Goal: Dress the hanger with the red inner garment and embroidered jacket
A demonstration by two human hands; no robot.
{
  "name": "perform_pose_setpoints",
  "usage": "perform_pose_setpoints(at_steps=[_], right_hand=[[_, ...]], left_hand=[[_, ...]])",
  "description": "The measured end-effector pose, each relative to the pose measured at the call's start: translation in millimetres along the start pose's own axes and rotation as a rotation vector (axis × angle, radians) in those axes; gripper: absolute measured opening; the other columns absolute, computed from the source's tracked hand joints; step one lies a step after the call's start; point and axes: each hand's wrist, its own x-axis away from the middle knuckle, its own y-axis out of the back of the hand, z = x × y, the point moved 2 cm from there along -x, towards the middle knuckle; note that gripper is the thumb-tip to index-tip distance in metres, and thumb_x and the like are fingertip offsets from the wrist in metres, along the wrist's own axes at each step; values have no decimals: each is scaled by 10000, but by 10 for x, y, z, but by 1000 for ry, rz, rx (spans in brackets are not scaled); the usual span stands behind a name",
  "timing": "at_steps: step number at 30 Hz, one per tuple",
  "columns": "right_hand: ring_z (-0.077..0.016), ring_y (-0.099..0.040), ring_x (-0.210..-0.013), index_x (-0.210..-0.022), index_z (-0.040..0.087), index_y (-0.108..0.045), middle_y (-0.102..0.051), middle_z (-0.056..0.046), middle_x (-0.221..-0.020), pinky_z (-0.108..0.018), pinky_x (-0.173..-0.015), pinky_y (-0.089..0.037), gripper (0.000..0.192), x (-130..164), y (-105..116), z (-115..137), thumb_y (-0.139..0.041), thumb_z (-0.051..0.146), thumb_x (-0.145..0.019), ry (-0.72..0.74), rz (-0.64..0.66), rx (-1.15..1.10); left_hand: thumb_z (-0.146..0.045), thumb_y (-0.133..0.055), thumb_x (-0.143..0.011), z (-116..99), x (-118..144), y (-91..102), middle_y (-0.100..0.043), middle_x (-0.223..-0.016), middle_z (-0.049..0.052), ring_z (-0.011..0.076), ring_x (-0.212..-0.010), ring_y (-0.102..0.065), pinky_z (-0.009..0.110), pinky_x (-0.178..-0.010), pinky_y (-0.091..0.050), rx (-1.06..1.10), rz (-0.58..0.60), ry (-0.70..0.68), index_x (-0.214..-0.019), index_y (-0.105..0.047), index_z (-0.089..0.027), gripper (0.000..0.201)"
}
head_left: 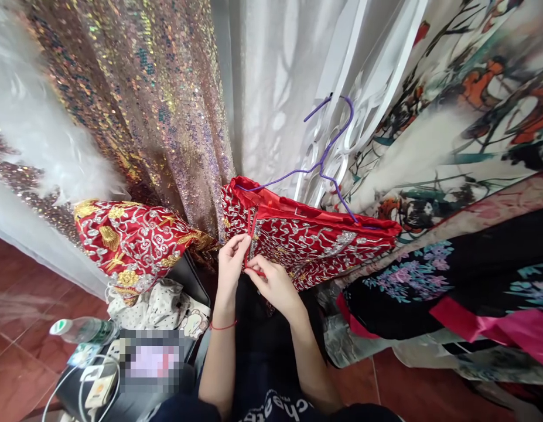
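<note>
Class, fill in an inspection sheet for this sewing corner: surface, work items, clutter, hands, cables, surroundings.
Surface: red tiled floor; no worktable seen.
Work items: red embroidered garment on a purple hanger.
Clutter: plastic bottle, dotted cloth, second red embroidered piece.
Hands: left hand and right hand both pinch the garment's front edge.
Cables: white cable with a plug block, lower left.
Surroundings: sequinned fabric, white curtain, printed floral garments.

The red garment (306,240) is satiny cloth, rough with raised silver and gold embroidery. Its hanger (328,155) looks like smooth purple-coated wire. The curtain (139,99) behind glitters with sequins. The bottle (84,330) is clear glossy plastic; the floor (16,328) is polished reddish tile.
</note>
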Motion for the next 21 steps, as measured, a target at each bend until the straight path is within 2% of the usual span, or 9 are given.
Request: perform_pose_setpoints(at_steps=[2,4,6,7,10,12,15,18,21], right_hand=[[-131,-520,-555,-724,226,-581,-613,15,-643,-258,-592,-330,225,39,19,48,-607,319,-928,-3,56,127],[-105,-423,-475,-608,214,-530,-519,41,-525,-254,-554,-282,355,37,63,126,-636,351,-918,23,154,165],[-95,-415,-456,-632,216,-576,-512,52,-513,-243,-541,-310,341,-29,133,227,-624,377,-929,66,227,41],[-99,-458,-471,-718,223,-635,-556,49,-551,-238,-555,-358,283,-88,177,279,-596,385,-947,87,226,-61],[-153,-660,-719,-1107,245,-694,-726,-17,-856,-291,-760,-515,272,-307,302,389,-495,394,-997,146,43,-229],[-204,-688,-970,-1234,241,-665,-734,-72,-1091,-363,-939,-508,325,-419,337,417,-476,369,-1002,200,-132,-107],[-233,-668,-1077,-1246,218,-665,-712,-108,-1190,-400,-1004,-494,327,-467,288,396,-474,307,-996,250,-280,108],[-233,-657,-1074,-1238,209,-662,-714,-111,-1167,-405,-996,-511,322,-427,206,344,-452,263,-1000,292,-297,205],[-230,-633,-1111,-1248,207,-641,-697,-112,-1176,-417,-1017,-507,331,-383,182,323,-428,209,-995,348,-299,246]], left_hand=[[-436,-799,-731,11,-4,11,-502,-599,-61,59,-554,-427,191,-565,-375,-9,-40,-19,-860,-717,-160,316],[-413,-801,-730,13,0,32,-463,-583,-73,51,-539,-403,187,-557,-357,-41,-70,-59,-834,-698,-157,295],[-409,-804,-722,12,11,50,-497,-604,-64,56,-547,-425,190,-551,-359,-60,-92,-93,-811,-673,-159,296],[-416,-804,-719,13,18,53,-519,-617,-58,62,-552,-443,193,-548,-363,-54,-86,-99,-808,-659,-163,305],[-448,-787,-738,9,46,43,-569,-670,-39,78,-597,-503,199,-583,-401,-1,-33,-109,-801,-613,-176,329],[-477,-758,-773,-3,66,37,-547,-662,-45,71,-587,-484,195,-587,-396,21,-19,-105,-786,-577,-182,346],[-528,-743,-785,-41,99,33,-436,-581,-80,46,-498,-354,182,-503,-301,54,-13,-60,-766,-539,-185,399],[-574,-768,-744,-102,137,12,-326,-521,-108,32,-453,-257,176,-460,-214,109,26,-5,-741,-509,-186,466],[-583,-790,-712,-157,171,-19,-296,-514,-112,27,-445,-238,169,-456,-199,140,50,63,-725,-469,-192,507]])
